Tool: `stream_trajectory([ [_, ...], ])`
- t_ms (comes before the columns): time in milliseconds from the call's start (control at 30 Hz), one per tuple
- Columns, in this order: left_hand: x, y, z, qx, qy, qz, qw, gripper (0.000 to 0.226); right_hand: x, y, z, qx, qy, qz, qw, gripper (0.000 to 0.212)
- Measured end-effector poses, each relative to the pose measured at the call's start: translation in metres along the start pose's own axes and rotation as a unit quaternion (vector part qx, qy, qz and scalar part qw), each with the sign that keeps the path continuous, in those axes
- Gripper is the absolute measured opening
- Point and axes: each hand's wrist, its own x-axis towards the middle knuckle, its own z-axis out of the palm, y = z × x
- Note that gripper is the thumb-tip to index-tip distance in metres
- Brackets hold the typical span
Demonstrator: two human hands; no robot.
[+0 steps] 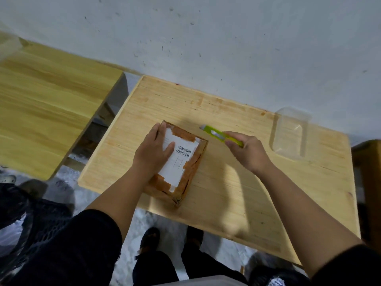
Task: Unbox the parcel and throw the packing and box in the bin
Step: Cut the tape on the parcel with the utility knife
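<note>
A flat cardboard parcel [186, 172] lies on the wooden table [257, 193], sealed with brown tape and carrying a white barcode label. My left hand [153, 152] presses flat on its top, fingers spread toward the far left corner. My right hand [247, 151] is just right of the parcel, closed around a lime-green utility knife [218, 134]. The knife's tip points up and left, hovering near the parcel's far right corner, apart from the tape.
A clear plastic container [290, 134] stands on the table at the far right. A second wooden table [45, 104] is to the left, across a gap. A black mesh bin [41, 234] sits on the floor at lower left. The wall runs close behind.
</note>
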Motion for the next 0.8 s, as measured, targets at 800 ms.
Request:
stream_trajectory([
  [800, -0.015, -0.045, -0.015, -0.159, -0.139, 0.074, 0.975, 0.071, -0.126, -0.079, 0.125, 0.006, 0.257, 0.204, 0.945, 0.038],
])
